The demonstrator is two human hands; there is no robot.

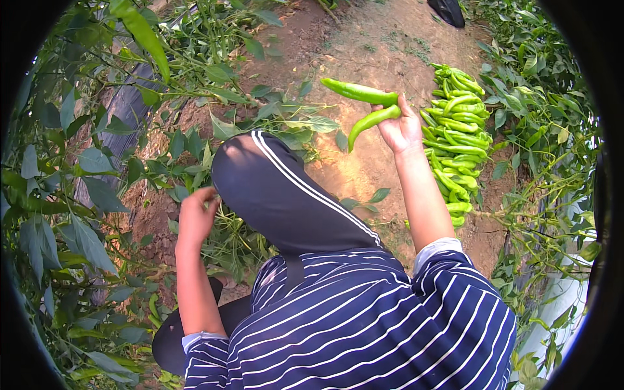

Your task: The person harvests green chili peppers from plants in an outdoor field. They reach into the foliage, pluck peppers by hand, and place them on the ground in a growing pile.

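Note:
My right hand (400, 126) grips two long green peppers by their stem ends, above the bare soil path. The straighter upper pepper (360, 91) points left, and the curved lower pepper (369, 124) bends down toward my leg. Just right of this hand lies a long pile of green peppers (458, 136) on the ground. My left hand (197, 214) is beside my bent knee, close to the pepper plants, with its fingers curled. Whether anything sits between those fingertips cannot be made out.
Pepper plants (97, 195) crowd the left side, one bearing a hanging green pepper (144, 36). More plants (534, 97) line the right. Dark plastic sheeting (129, 105) covers the left bed. A black object (447, 10) lies at the path's far end.

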